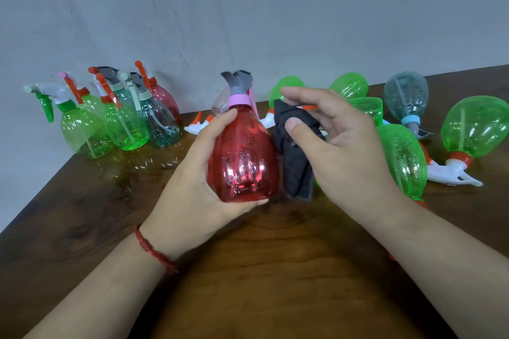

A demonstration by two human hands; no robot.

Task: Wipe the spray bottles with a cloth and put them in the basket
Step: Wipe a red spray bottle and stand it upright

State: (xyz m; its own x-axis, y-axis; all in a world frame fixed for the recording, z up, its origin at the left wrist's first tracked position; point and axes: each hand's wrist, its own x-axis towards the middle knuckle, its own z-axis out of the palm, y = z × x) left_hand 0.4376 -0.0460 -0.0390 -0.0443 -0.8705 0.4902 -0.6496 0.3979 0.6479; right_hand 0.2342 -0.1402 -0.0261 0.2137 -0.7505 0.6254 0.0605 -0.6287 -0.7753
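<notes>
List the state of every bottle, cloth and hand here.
red bottle: upright, gripped by left hand.
cloth: bunched, pinched in right hand, beside the red bottle.
bottles at far left: standing upright on table.
bottles at right: lying on their sides.

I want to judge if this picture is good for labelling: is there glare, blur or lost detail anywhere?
Head view: bright glare spots on the red spray bottle in the left hand; light patches reflected on the wooden table beside the upright bottles; the dark cloth in the right hand shows little detail.
</notes>
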